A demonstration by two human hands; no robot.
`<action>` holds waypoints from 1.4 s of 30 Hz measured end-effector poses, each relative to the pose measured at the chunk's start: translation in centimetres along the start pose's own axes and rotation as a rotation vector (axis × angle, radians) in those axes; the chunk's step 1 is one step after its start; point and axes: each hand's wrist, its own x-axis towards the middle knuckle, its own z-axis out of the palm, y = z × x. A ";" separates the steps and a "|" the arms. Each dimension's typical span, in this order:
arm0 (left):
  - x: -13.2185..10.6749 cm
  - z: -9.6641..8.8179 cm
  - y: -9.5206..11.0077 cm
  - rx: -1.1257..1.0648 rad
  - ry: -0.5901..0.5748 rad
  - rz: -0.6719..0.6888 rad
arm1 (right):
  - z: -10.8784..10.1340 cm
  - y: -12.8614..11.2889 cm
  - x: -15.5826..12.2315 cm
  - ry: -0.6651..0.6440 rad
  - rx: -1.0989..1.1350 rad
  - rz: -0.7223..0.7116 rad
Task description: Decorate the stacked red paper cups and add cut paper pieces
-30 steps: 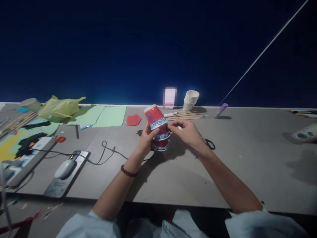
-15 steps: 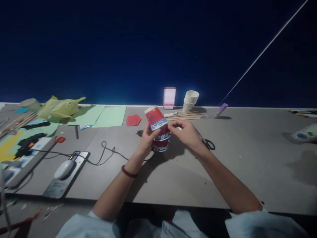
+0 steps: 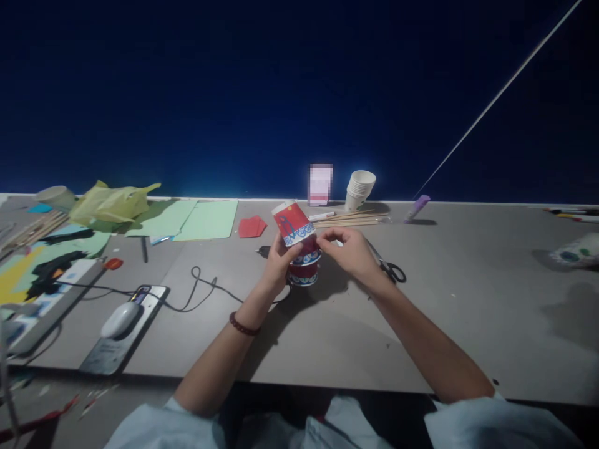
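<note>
My left hand (image 3: 277,265) is wrapped round a stack of decorated paper cups. The top paper cup (image 3: 296,223) is red with a blue drawing and a blue-and-white patterned band, and it leans to the left. Below it, a lower red cup (image 3: 304,274) with a similar band is partly covered by my fingers. At the right side of the stack, my right hand (image 3: 349,249) has its thumb and forefinger pinched together. Whatever lies between those fingertips is too small to make out.
Behind the cups lie wooden sticks (image 3: 349,219) and a stack of white paper cups (image 3: 359,190). Scissors (image 3: 395,271) rest beyond my right wrist. Leftward are red paper pieces (image 3: 251,226), a cable (image 3: 227,292), a phone (image 3: 107,349) under a white mouse (image 3: 120,319), and a power strip (image 3: 60,305).
</note>
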 end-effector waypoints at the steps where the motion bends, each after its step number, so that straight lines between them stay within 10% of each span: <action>1: 0.0 0.0 0.0 -0.001 0.001 -0.001 | 0.0 0.0 0.0 0.001 0.001 0.000; 42: 0.1 0.0 0.1 -0.019 -0.014 -0.016 | 0.0 -0.1 0.0 0.010 0.012 0.017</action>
